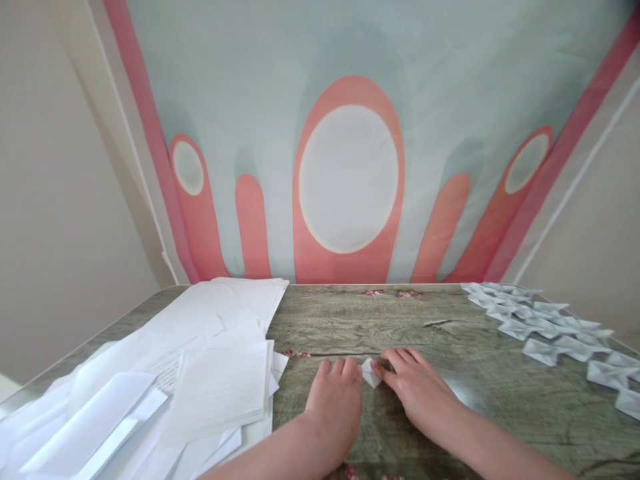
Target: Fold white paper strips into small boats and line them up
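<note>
A small folded piece of white paper (pixel 370 373) lies on the wood-patterned table (pixel 340 320) between my hands. My left hand (pixel 334 397) is closed, its fingers bent and pressed together at the paper's left side; part of its grip is hidden. From the right, my right hand (pixel 417 380) pinches the paper's edge, with the thumb against it and the other fingers reaching past. At the right side of the table, several folded white paper pieces (pixel 540 353) with pointed corners are laid out in rows.
Loose white sheets (pixel 215 307) spread over the table's left side, with a stack of smaller cut sheets (pixel 220 387) on top. Folded paper strips (pixel 95 423) lie near the front left. A printed backdrop (pixel 350 180) rises behind the table's far edge.
</note>
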{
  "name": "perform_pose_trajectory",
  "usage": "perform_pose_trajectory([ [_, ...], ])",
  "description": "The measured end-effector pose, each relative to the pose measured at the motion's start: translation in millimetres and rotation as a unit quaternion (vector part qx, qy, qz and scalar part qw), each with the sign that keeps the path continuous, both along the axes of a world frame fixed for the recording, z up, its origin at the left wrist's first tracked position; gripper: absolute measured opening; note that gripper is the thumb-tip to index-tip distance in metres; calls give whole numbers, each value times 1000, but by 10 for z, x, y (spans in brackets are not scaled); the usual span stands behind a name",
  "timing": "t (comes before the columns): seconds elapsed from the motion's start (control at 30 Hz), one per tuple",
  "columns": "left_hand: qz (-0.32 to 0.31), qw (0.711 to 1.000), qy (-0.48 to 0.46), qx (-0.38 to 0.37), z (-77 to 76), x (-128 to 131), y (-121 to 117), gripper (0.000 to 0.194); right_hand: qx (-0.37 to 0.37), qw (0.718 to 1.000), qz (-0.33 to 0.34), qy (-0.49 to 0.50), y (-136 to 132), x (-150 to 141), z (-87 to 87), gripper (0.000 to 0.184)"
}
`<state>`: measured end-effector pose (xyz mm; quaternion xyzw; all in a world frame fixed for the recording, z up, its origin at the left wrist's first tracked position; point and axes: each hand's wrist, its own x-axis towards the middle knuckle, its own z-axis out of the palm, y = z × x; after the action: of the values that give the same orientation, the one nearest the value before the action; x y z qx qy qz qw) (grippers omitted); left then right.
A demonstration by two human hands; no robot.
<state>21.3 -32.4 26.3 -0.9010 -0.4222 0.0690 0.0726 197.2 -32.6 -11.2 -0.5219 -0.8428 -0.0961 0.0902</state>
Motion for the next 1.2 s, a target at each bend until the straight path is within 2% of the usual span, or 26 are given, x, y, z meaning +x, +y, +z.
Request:
perform_pose_trajectory([
  [0.17,-10,1000,4,4,35,-3,-9,42,14,1000,13,3,10,-36,-6,17],
  [0.33,-24,1000,1,2,5,32,30,37,55,997,61,0,56,-20,-121,17],
  [0.47,-8,996,-84,-10,-24,21,135,19,57,994,91,6,81,32,-142,18],
  [0.7,-17,967,-253,-25,-166,-76,275,17,30,997,75,1,68,35,-48,26],
  [0.8,-16,955,-293,-28,-240,-90,294,18,10,997,67,44,48,47,-27,29],
  [0.93,-28,948,-313,-43,-259,-98,303,20,-43,988,44,141,39,59,-4,22],
  [1.2,1,933,-351,-76,-244,-105,314,18,-99,943,30,316,100,74,-101,30],
])
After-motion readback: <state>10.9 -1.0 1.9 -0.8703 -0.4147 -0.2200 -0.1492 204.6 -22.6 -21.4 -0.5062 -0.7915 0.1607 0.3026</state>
